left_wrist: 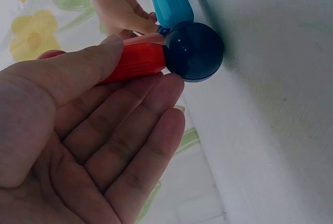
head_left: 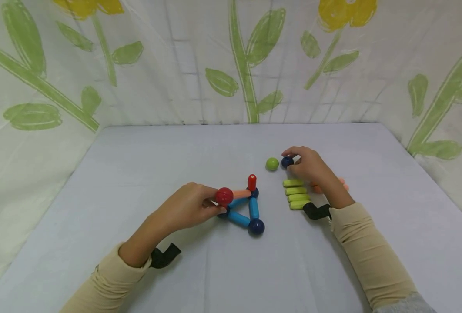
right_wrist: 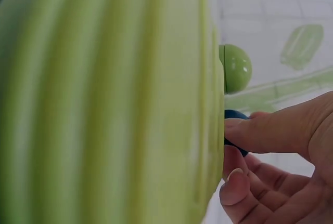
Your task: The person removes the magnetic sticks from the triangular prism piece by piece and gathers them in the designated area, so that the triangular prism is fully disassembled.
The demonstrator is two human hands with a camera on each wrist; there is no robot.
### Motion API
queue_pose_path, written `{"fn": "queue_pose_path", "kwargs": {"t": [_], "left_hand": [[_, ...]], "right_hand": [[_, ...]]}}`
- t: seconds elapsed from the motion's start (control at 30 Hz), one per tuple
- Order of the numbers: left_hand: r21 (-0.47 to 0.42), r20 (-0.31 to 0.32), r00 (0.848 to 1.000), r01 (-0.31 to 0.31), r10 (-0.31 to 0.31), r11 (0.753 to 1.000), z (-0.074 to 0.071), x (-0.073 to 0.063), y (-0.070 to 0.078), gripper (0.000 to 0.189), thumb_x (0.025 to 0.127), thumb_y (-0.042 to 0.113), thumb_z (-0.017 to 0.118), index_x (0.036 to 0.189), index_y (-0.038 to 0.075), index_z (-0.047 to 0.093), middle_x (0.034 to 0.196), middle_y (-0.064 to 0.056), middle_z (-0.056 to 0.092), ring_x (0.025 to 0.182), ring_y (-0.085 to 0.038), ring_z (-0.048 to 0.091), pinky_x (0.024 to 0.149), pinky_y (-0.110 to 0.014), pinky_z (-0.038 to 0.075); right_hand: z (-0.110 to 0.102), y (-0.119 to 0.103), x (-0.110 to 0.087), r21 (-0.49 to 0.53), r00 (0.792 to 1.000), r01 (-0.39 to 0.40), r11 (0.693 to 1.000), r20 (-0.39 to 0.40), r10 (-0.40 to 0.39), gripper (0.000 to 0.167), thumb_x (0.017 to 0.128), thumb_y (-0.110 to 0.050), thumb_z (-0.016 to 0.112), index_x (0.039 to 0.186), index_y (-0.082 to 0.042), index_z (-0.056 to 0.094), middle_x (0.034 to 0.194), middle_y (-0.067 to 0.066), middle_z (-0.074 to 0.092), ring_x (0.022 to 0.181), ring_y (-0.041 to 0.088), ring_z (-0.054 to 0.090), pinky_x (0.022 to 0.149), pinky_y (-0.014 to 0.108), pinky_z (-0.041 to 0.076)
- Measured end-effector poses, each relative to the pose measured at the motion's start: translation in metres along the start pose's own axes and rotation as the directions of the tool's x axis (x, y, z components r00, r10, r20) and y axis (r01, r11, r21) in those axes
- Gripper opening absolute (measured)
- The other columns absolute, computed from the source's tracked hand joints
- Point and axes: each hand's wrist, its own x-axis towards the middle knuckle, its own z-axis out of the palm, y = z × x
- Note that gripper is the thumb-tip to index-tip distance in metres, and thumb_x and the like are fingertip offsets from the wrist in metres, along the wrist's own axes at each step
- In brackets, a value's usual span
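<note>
My left hand [head_left: 189, 206] pinches a red stick [left_wrist: 138, 62] between thumb and fingers. The stick joins a dark blue ball [left_wrist: 193, 51] at one end, and a red ball [head_left: 224, 196] sits above the hand's fingertips. These belong to a frame of blue sticks [head_left: 254, 208] and dark blue balls, shaped as a triangle on the table. An orange stick [head_left: 241, 194] runs from the red ball to another red stick [head_left: 252, 182], which stands upright on the far corner. Farther back, my right hand [head_left: 307, 164] pinches a loose dark blue ball [head_left: 287, 162] between thumb and fingers.
A green ball [head_left: 272, 164] lies just left of the right hand. Several yellow-green sticks [head_left: 296, 191] lie in a row nearer the front. Orange sticks [head_left: 342, 184] are partly hidden under the right wrist. A flowered curtain [head_left: 168, 87] hangs behind the white table [head_left: 156, 152].
</note>
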Motion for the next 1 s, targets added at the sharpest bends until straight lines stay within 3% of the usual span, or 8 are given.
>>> {"fn": "queue_pose_path", "kwargs": {"t": [0.23, 0.43, 0.57, 0.7, 0.8, 0.9, 1.0], "left_hand": [[0.014, 0.008, 1.000, -0.012, 0.012, 1.000, 0.001, 0.001, -0.002, 0.022, 0.088, 0.010, 0.078, 0.108, 0.001, 0.074, 0.095, -0.003, 0.075, 0.084, -0.014, 0.073, 0.073, -0.024, 0.057], [0.016, 0.010, 1.000, 0.000, 0.000, 1.000, 0.001, 0.000, -0.001, 0.022, 0.088, 0.010, 0.078, 0.108, 0.002, 0.074, 0.096, -0.003, 0.075, 0.085, -0.015, 0.073, 0.074, -0.025, 0.057], [0.017, 0.009, 1.000, 0.002, -0.002, 1.000, 0.000, 0.000, 0.000, 0.023, 0.088, 0.010, 0.078, 0.109, 0.001, 0.074, 0.097, -0.004, 0.075, 0.085, -0.016, 0.073, 0.074, -0.026, 0.057], [0.014, 0.008, 1.000, 0.012, -0.012, 1.000, 0.000, 0.000, 0.001, 0.024, 0.088, 0.011, 0.079, 0.110, 0.001, 0.074, 0.097, -0.004, 0.075, 0.085, -0.016, 0.073, 0.074, -0.026, 0.057], [0.011, 0.007, 1.000, 0.013, -0.013, 1.000, 0.000, -0.001, 0.001, 0.023, 0.088, 0.011, 0.079, 0.109, 0.001, 0.075, 0.096, -0.004, 0.075, 0.085, -0.016, 0.073, 0.074, -0.025, 0.057], [0.008, 0.001, 1.000, -0.002, 0.002, 1.000, 0.000, 0.000, 0.000, 0.021, 0.087, 0.011, 0.079, 0.106, 0.002, 0.075, 0.094, -0.002, 0.075, 0.084, -0.015, 0.073, 0.074, -0.025, 0.057], [0.006, -0.004, 1.000, -0.018, 0.018, 1.000, 0.000, 0.000, -0.001, 0.018, 0.087, 0.010, 0.079, 0.104, 0.003, 0.075, 0.092, -0.001, 0.074, 0.083, -0.014, 0.073, 0.074, -0.025, 0.057]], "right_hand": [[-0.007, -0.003, -0.005, -0.004, 1.000, 0.006, 1.000, -0.024, -0.006, 0.042, 0.092, 0.003, 0.059, 0.133, -0.003, 0.061, 0.132, 0.024, 0.055, 0.103, 0.036, 0.058, 0.082, 0.046, 0.048], [-0.015, -0.016, -0.012, 0.020, 0.997, 0.036, 0.999, -0.071, -0.034, 0.036, 0.098, -0.001, 0.053, 0.133, -0.004, 0.061, 0.135, 0.021, 0.054, 0.096, 0.033, 0.055, 0.074, 0.043, 0.046], [-0.014, -0.031, -0.016, 0.073, 0.990, 0.108, 0.991, -0.094, -0.101, 0.032, 0.100, -0.003, 0.052, 0.130, -0.006, 0.062, 0.131, 0.016, 0.059, 0.089, 0.028, 0.058, 0.067, 0.038, 0.046], [-0.008, -0.047, -0.021, 0.173, 0.971, 0.235, 0.956, -0.001, -0.239, 0.031, 0.099, -0.006, 0.057, 0.130, -0.005, 0.061, 0.122, 0.017, 0.064, 0.086, 0.032, 0.065, 0.070, 0.037, 0.051], [0.002, -0.059, -0.024, 0.226, 0.933, 0.308, 0.924, 0.119, -0.340, 0.035, 0.097, -0.010, 0.065, 0.131, -0.005, 0.061, 0.119, 0.015, 0.066, 0.087, 0.030, 0.067, 0.076, 0.037, 0.054], [0.014, -0.068, -0.026, 0.245, 0.894, 0.350, 0.904, 0.201, -0.400, 0.039, 0.094, -0.013, 0.071, 0.130, -0.002, 0.062, 0.115, 0.011, 0.067, 0.088, 0.024, 0.067, 0.075, 0.036, 0.056], [0.026, -0.073, -0.026, 0.285, 0.885, 0.328, 0.901, 0.241, -0.398, 0.033, 0.094, -0.010, 0.071, 0.124, 0.002, 0.064, 0.104, 0.007, 0.069, 0.083, 0.024, 0.067, 0.069, 0.034, 0.057]]}}
